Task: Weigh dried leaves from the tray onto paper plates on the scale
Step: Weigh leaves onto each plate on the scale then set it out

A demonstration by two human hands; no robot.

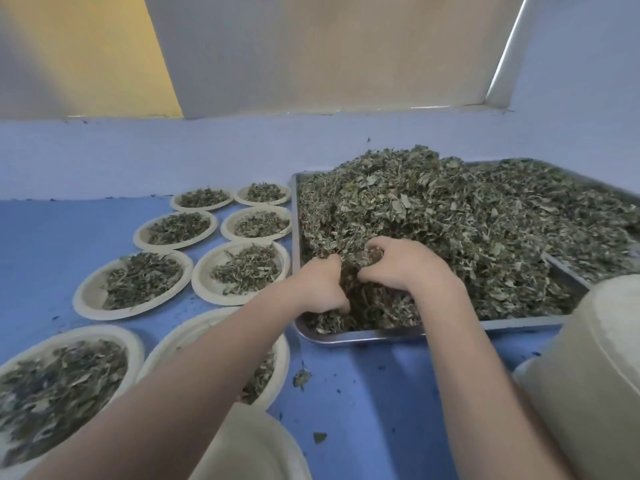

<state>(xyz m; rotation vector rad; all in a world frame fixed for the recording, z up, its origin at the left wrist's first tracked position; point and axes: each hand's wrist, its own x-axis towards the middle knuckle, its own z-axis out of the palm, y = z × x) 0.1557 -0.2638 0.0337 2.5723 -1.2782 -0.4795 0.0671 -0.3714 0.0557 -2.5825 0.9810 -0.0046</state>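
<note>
head view, looking down past two bare forearms. both hands are sunk in the leaves (433,216) piled in the tray (450,331), near its front left corner. left hand (320,289): fingers curled down into the heap, gripping a clump, fingertips buried. right hand (405,263): fingers curled likewise round a clump, thumb toward the left hand; the two hands almost meet, with leaves bunched between them. beyond the fingertips the heap rises to its peak, then flattens toward the far right, where a second tray edge (564,271) cuts across the pile. left of the left fingers, on the blue table (381,393), stand eight paper plates (138,282) in two rows, each holding a small portion of leaves; the nearest one in the right row lies partly under the left forearm. below the wrists, loose crumbs (301,377) dot the table. to the right of the right forearm a pale rounded object (599,375) is cut off by the frame; what it is cannot be told.
</note>
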